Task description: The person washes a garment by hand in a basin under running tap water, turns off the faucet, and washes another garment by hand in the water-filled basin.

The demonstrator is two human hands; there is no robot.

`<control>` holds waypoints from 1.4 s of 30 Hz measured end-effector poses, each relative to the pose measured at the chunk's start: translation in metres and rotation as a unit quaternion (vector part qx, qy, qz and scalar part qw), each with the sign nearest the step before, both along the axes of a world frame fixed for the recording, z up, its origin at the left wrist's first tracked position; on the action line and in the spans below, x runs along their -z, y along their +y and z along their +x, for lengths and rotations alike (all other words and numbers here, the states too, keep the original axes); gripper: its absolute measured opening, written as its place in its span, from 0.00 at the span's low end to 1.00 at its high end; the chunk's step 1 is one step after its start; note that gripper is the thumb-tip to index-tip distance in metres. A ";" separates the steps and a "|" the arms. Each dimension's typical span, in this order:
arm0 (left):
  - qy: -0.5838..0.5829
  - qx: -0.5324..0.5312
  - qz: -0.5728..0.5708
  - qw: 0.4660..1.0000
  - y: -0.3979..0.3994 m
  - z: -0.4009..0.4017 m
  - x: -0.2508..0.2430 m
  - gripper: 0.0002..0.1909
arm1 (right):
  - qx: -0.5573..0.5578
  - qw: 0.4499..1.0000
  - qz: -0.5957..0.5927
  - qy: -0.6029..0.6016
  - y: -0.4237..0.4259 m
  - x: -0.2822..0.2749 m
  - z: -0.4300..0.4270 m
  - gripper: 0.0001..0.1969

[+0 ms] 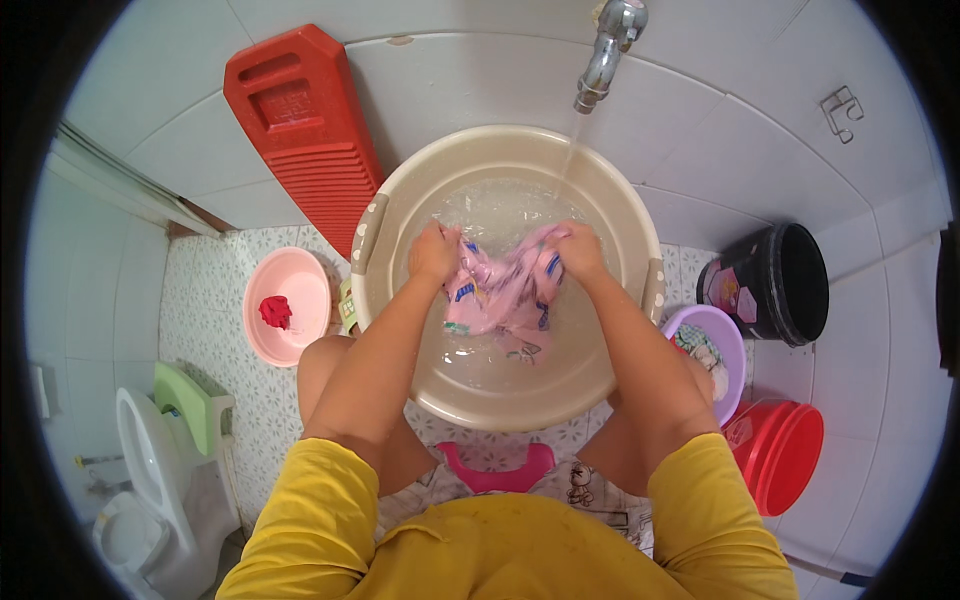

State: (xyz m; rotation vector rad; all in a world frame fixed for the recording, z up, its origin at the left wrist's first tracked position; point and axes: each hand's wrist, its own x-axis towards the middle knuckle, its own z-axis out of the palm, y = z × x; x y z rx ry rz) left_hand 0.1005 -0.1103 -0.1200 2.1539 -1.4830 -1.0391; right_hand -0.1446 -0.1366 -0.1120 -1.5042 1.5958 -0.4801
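Note:
A wet pink garment (495, 292) with coloured prints lies partly under water in a large beige plastic basin (506, 416). My left hand (435, 253) grips the cloth at its left side, and my right hand (579, 251) has hold of the right side. Between both hands the fabric sags into the water. A thin stream runs from a metal tap (600, 67) into the back right of the basin.
A red plastic washboard (307, 135) leans on the tiled wall. Left stands a pink basin (255, 330) with a red cloth (276, 311); a toilet (142, 442) is beyond. Right are a purple basin (739, 360) holding cloths, a black bucket (765, 285) and a red bucket (780, 454).

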 end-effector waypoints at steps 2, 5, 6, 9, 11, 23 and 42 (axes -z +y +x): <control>0.023 -0.054 -0.021 0.998 0.004 -0.001 0.007 0.29 | 0.016 0.997 -0.003 0.079 -0.002 0.010 0.001 0.26; -0.180 0.102 -0.181 0.961 0.025 -0.037 0.014 0.32 | 0.072 0.977 -0.031 0.198 0.009 0.032 0.007 0.27; -0.187 0.178 -0.155 0.954 0.032 -0.041 0.009 0.34 | 0.100 0.965 -0.056 0.234 0.015 0.033 0.015 0.27; -0.180 0.280 -0.047 0.942 0.036 -0.054 0.008 0.38 | 0.068 0.949 -0.193 0.239 0.022 0.029 0.028 0.26; -0.212 0.359 0.088 0.905 0.035 -0.048 0.034 0.31 | -0.030 0.929 -0.238 0.283 0.031 0.031 0.037 0.26; 0.142 -0.016 -0.036 0.989 0.014 -0.035 0.032 0.26 | 0.063 0.951 -0.058 0.298 0.023 0.032 0.042 0.24; 0.770 -0.129 0.184 0.597 0.002 -0.056 0.027 0.21 | 0.033 0.971 -0.237 0.008 0.046 -0.026 0.102 0.14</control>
